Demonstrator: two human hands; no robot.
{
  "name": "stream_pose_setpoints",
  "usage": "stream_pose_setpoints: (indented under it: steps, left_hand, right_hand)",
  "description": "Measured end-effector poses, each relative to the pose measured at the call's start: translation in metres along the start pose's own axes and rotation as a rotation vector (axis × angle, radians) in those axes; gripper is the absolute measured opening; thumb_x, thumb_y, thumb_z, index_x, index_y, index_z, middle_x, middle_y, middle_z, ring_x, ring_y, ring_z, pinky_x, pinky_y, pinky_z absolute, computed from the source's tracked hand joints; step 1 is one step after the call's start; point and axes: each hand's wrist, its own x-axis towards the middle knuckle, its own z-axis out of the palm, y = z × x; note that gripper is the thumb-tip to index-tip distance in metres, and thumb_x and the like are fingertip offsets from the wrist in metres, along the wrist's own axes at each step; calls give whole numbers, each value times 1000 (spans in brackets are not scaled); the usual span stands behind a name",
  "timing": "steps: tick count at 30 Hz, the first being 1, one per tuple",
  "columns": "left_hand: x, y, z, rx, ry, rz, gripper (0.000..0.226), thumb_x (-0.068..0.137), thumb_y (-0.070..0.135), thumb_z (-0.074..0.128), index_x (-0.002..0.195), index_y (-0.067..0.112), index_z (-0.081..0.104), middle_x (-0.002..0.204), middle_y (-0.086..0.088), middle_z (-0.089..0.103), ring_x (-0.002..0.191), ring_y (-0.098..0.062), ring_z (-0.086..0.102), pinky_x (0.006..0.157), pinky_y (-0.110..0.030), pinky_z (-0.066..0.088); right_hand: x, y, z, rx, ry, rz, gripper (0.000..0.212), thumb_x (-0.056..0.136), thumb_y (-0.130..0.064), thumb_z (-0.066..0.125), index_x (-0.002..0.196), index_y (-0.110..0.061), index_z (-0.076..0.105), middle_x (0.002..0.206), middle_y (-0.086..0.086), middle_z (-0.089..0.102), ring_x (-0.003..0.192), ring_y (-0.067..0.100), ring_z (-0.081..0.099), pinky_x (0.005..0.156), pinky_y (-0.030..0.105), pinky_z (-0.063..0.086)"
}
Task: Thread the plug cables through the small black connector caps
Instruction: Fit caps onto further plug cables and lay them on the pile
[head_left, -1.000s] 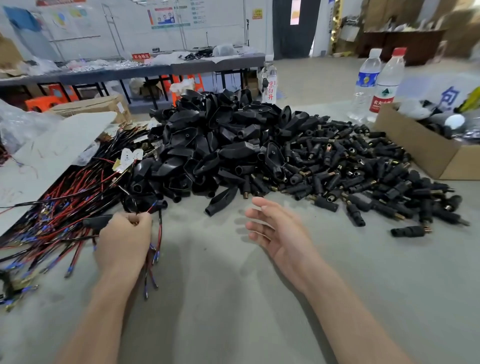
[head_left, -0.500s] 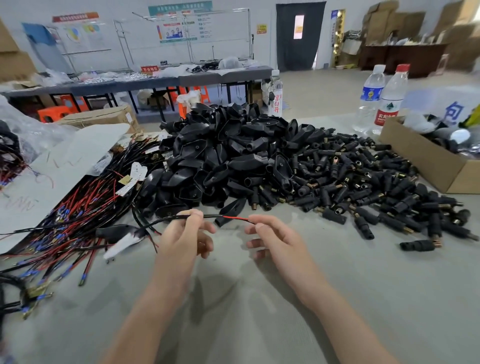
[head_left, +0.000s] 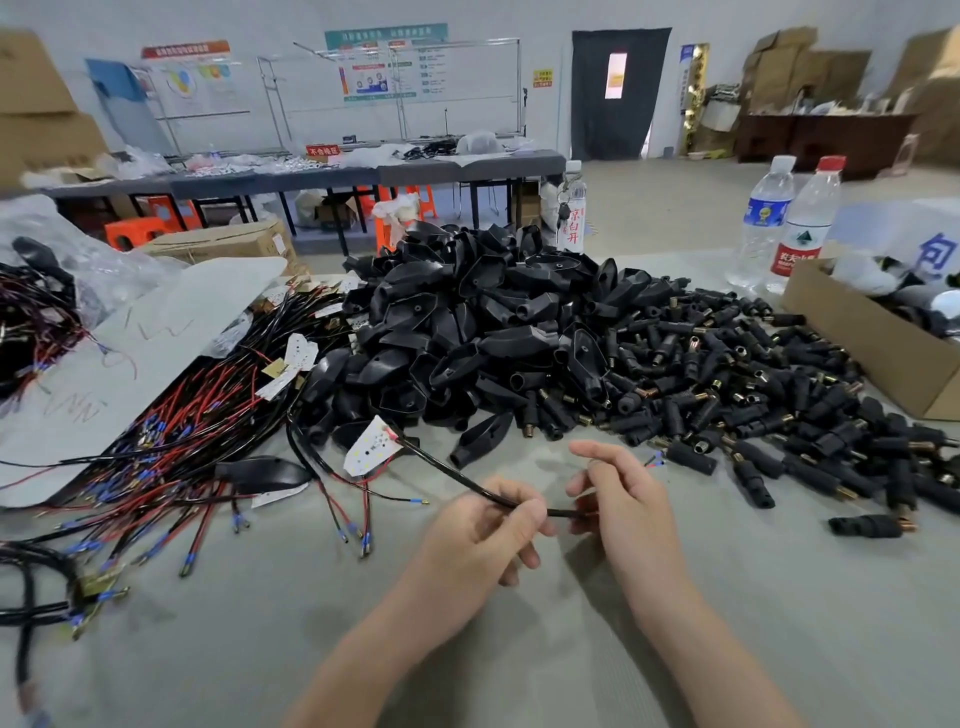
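Cable (head_left: 457, 475) drew nearer, linking left hand (head_left: 483, 535), right hand (head_left: 623, 509).

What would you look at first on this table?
The big heap of black plastic shells piled in the middle, with small black cylindrical connector caps spilling to its right. A tangle of red and black wires sprawls on the left, and in front the left hand and right hand hold one thin black cable between them.

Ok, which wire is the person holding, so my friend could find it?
Find the big heap of black plastic shells on the grey table. Just in front, the left hand and right hand hold one black sleeved cable. Only this one is lifted, with a small white dotted board at its far end.
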Motion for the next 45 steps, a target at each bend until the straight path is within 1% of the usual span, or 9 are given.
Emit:
stream_pose_setpoints:
  steps: [7, 12, 17, 21, 24, 27, 33, 39, 45]
  left_hand:
    - [12, 3, -23, -171, 457, -10, 17, 101, 20, 56, 92, 7, 62, 76, 1, 70, 56, -11, 57, 47, -23, 45]
    - [15, -6, -45, -176, 549, -159, 26, 100, 31, 59, 86, 8, 62, 71, 2, 69, 52, -11, 56, 45, -24, 45]
    - [5, -9, -51, 627, 564, -190, 63, 101, 48, 41, 51, 10, 47, 47, -3, 53, 44, -18, 51, 51, -32, 42]
    - [1, -5, -39, 880, 656, 182, 47, 99, 49, 35, 62, 22, 49, 60, 7, 55, 67, -19, 53, 60, -35, 41]
    - [4, -9, -26, 898, 448, 349, 26, 97, 40, 49, 107, 27, 70, 104, 16, 68, 101, -8, 58, 91, -32, 42]
    - [6, -17, -23, 906, 284, 371, 21, 100, 33, 56, 114, 29, 70, 98, 20, 70, 95, -5, 63, 87, -34, 46]
    - [16, -23, -29, 563, 378, 192, 30, 104, 40, 46, 79, 34, 60, 55, 11, 55, 47, -7, 48, 50, -25, 36]
    - [25, -29, -34, 200, 401, 90, 19, 105, 28, 50, 109, 26, 68, 68, 3, 66, 61, -9, 54, 61, -28, 46]
    - [26, -27, -34, 124, 409, 118, 29, 106, 25, 46, 99, 38, 71, 62, 13, 55, 60, -7, 53, 58, -22, 46]
  right_hand:
    - [0, 3, 2, 28, -70, -15, 21, 102, -20, 49, 100, -23, 70, 69, -7, 64, 56, 12, 56, 51, 22, 47]
    - [-1, 7, 4, -94, -111, -59, 25, 101, -15, 54, 96, -30, 72, 81, -8, 71, 63, 10, 62, 54, 24, 50]
    - [-2, 9, 4, -170, -95, -85, 27, 100, -15, 57, 93, -35, 72, 86, -11, 72, 69, 11, 67, 55, 23, 51]
    - [-4, 9, 4, -217, -123, -109, 33, 100, -18, 57, 91, -47, 70, 89, -13, 72, 70, 9, 67, 59, 24, 51]
    - [-5, 9, 5, -253, -179, -148, 31, 100, -19, 58, 95, -48, 69, 93, -12, 73, 72, 9, 67, 66, 28, 51]
    - [-5, 9, 5, -257, -229, -175, 31, 100, -19, 58, 95, -47, 71, 94, -11, 73, 75, 8, 67, 67, 30, 52]
    - [-8, 10, 5, -310, -145, -319, 36, 100, -28, 57, 122, -56, 51, 107, -22, 66, 89, 4, 66, 73, 19, 52]
    - [-8, 19, 20, -899, -213, -564, 38, 100, -22, 49, 137, -32, 48, 128, -12, 54, 116, 10, 52, 97, 25, 42]
    - [13, 19, 57, -1163, -318, -602, 50, 103, -37, 39, 151, -28, 31, 162, 1, 23, 148, 23, 21, 117, 34, 23]
